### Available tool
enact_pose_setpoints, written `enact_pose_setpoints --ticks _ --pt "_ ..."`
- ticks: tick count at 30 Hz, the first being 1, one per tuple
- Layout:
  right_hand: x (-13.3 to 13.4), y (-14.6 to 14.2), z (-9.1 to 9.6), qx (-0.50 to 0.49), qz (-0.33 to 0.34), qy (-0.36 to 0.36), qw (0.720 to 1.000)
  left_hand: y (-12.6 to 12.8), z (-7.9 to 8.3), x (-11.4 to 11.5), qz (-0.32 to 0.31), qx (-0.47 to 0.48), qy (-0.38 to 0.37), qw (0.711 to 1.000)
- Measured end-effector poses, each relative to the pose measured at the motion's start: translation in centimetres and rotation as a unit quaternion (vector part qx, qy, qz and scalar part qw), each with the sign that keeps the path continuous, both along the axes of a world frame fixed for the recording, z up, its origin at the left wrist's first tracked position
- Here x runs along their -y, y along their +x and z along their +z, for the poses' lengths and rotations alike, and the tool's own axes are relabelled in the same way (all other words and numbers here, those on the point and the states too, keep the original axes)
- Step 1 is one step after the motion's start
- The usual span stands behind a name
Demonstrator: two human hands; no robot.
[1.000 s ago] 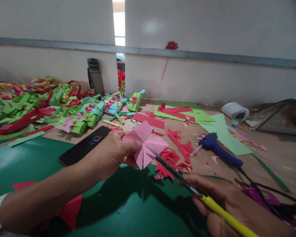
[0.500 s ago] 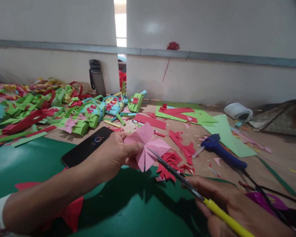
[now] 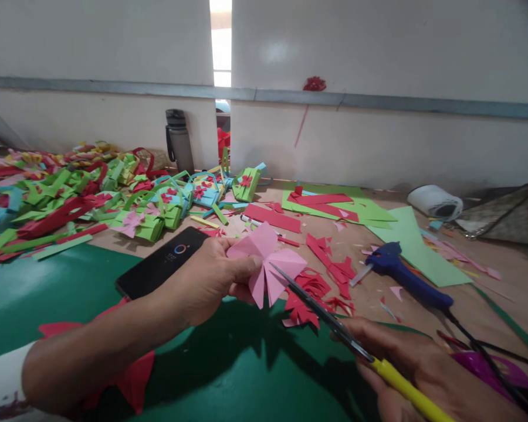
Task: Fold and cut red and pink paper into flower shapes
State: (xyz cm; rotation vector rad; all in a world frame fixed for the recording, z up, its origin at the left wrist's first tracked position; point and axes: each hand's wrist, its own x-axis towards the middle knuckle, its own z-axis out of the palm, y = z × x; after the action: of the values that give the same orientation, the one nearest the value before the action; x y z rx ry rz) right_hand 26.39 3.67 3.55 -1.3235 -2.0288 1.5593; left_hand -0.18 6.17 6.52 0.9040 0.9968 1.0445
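Between the thumb and fingers of my left hand is a pink paper flower with several slits cut between its petals. My right hand is closed around the yellow handle of a pair of scissors. The scissors' metal blades point up and left, their tips at the flower near its centre. Red paper cutouts lie on the table just beyond the blades. Under my left forearm are larger red paper pieces, partly hidden.
A black phone lies left of the flower. Green and blue paper bags pile up at the left, near a grey bottle. A blue glue gun with its cord is at the right, beside green paper sheets.
The whole view has shifted slightly, so everything appears a little further right. The flower has turned a little at the scissor tips, and one lower slit looks wider. Both hands keep their holds.
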Motion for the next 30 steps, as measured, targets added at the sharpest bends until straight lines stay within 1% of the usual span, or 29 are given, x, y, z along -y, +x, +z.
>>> enact_pose_setpoints --ticks 3,6,10,14,18,22,27,30 --pt "-0.1 -0.6 0.9 -0.028 0.02 -0.112 0.993 0.1 0.0 -0.1 -0.006 -0.006 0.002 1.0" --pt "-0.2 -0.9 1.4 -0.046 0.027 -0.146 0.988 0.1 -0.1 -0.1 -0.007 -0.015 0.003 1.0" --pt "-0.2 -1.0 1.6 -0.059 0.037 -0.139 0.988 0.1 -0.1 0.0 0.005 -0.025 0.006 1.0" --pt "-0.3 -1.3 2.0 -0.053 0.028 -0.147 0.987 0.1 -0.2 -0.1 0.01 -0.027 0.011 1.0" --pt "-0.3 -1.3 2.0 -0.049 0.031 -0.143 0.988 0.1 -0.3 -0.2 0.004 -0.034 0.012 0.999" --pt "-0.4 -1.3 1.8 -0.037 0.036 -0.125 0.991 0.1 -0.2 -0.1 0.004 -0.04 0.01 0.999" --pt "-0.3 -1.5 2.2 -0.002 0.031 -0.104 0.994 0.2 0.0 0.0 -0.001 -0.034 0.003 0.999" --pt "-0.3 -1.5 2.4 -0.003 0.036 -0.103 0.994 0.2 0.0 0.0 0.001 -0.035 -0.001 0.999"
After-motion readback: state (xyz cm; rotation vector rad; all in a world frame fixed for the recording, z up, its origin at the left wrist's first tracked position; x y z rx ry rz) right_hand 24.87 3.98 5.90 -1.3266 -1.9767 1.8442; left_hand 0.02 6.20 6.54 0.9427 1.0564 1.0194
